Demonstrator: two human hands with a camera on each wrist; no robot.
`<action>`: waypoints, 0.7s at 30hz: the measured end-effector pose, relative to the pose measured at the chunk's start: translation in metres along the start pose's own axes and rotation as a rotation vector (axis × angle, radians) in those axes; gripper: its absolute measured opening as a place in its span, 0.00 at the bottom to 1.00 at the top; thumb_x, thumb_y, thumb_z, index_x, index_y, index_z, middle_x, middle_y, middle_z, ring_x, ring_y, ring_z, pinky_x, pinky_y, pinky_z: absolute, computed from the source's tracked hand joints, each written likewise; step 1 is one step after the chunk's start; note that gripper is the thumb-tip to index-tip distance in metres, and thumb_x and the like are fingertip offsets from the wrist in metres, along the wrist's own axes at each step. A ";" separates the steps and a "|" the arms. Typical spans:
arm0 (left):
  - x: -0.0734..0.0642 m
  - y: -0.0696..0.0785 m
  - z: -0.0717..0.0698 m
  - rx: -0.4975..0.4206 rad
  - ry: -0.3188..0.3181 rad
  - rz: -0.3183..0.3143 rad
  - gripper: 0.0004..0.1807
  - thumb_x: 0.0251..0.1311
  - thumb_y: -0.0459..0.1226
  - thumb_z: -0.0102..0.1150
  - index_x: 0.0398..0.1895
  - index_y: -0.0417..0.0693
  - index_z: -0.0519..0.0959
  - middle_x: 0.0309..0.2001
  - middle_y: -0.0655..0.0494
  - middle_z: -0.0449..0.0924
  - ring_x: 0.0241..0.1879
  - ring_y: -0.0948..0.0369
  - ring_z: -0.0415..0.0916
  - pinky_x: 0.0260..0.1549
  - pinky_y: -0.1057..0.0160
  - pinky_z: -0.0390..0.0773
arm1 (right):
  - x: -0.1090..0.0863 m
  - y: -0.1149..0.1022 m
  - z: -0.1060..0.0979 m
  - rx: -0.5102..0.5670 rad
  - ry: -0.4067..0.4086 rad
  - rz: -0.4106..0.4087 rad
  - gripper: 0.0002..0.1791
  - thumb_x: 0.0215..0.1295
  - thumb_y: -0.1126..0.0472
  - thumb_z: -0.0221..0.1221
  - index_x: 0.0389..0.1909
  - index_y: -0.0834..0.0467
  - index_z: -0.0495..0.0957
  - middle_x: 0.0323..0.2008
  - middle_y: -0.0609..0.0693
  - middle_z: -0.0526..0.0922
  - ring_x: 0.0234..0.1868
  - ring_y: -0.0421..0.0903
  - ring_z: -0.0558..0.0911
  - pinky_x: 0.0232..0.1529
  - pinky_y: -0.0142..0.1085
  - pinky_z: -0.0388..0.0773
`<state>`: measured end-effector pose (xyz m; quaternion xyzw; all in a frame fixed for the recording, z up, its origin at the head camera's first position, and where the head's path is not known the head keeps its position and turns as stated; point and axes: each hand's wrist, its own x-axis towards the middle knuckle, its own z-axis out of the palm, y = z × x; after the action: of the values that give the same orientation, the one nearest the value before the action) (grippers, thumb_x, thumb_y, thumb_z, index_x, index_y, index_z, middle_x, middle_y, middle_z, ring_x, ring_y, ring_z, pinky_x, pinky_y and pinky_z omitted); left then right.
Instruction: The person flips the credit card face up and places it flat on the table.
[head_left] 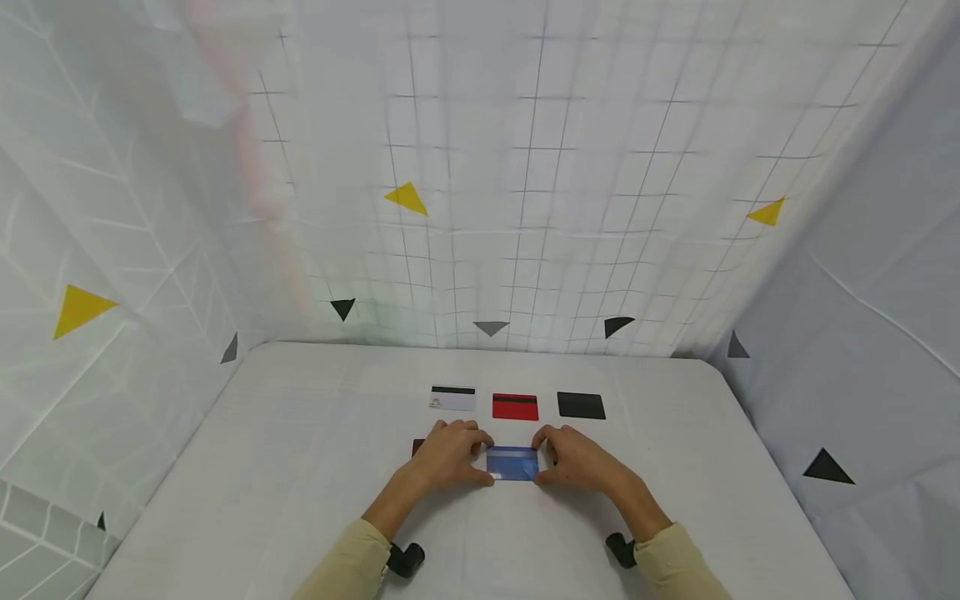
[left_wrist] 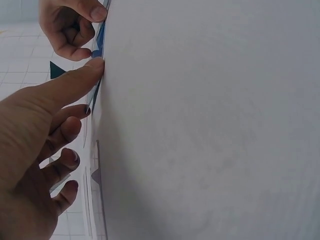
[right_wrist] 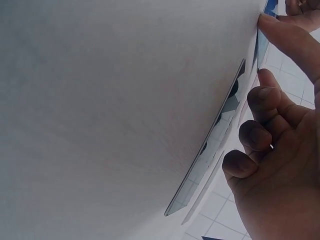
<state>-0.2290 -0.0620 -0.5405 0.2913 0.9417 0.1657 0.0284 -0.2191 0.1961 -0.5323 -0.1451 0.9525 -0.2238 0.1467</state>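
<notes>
A blue card with a pale stripe lies at the middle of the white table. My left hand pinches its left end, with thumb and index finger at the corners. At the opposite end my right hand holds the card the same way. Seen from the left wrist, the card shows nearly edge-on, close over the tabletop. The other fingers of each hand curl loosely. A dark red card is mostly hidden behind the left hand. In the right wrist view, a shiny card lies flat beside the right hand.
Beyond the hands lie a white card with a black stripe, a red card and a black card in a row. White sheeting with grid lines and triangle marks rises behind the table.
</notes>
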 end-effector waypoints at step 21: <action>-0.001 -0.002 -0.003 0.037 0.011 0.044 0.28 0.47 0.59 0.76 0.51 0.60 0.85 0.32 0.67 0.75 0.34 0.69 0.68 0.45 0.55 0.68 | 0.000 -0.002 -0.001 0.000 0.012 -0.018 0.29 0.49 0.49 0.77 0.51 0.50 0.78 0.32 0.45 0.74 0.35 0.43 0.72 0.35 0.39 0.72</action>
<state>-0.2298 -0.0646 -0.5387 0.3117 0.9381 0.1505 0.0141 -0.2190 0.1948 -0.5308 -0.1524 0.9521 -0.2258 0.1391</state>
